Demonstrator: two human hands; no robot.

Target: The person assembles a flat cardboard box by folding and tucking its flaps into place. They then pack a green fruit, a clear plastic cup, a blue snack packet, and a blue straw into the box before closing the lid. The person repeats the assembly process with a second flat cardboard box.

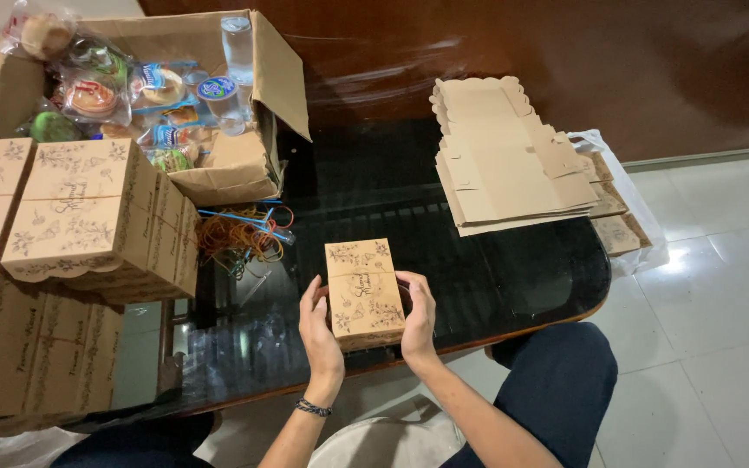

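A small closed brown cardboard box (362, 290) with a printed floral pattern rests on the dark glass table (496, 277), near its front edge. My left hand (318, 334) grips the box's left side and my right hand (418, 316) grips its right side. A beaded bracelet sits on my left wrist.
Stacks of finished patterned boxes (88, 217) fill the left. An open carton (218, 165) of wrapped snacks and water cups stands behind them. Rubber bands (240, 234) lie beside it. Flat unfolded box blanks (504, 160) are piled at the back right. My knees are below the table edge.
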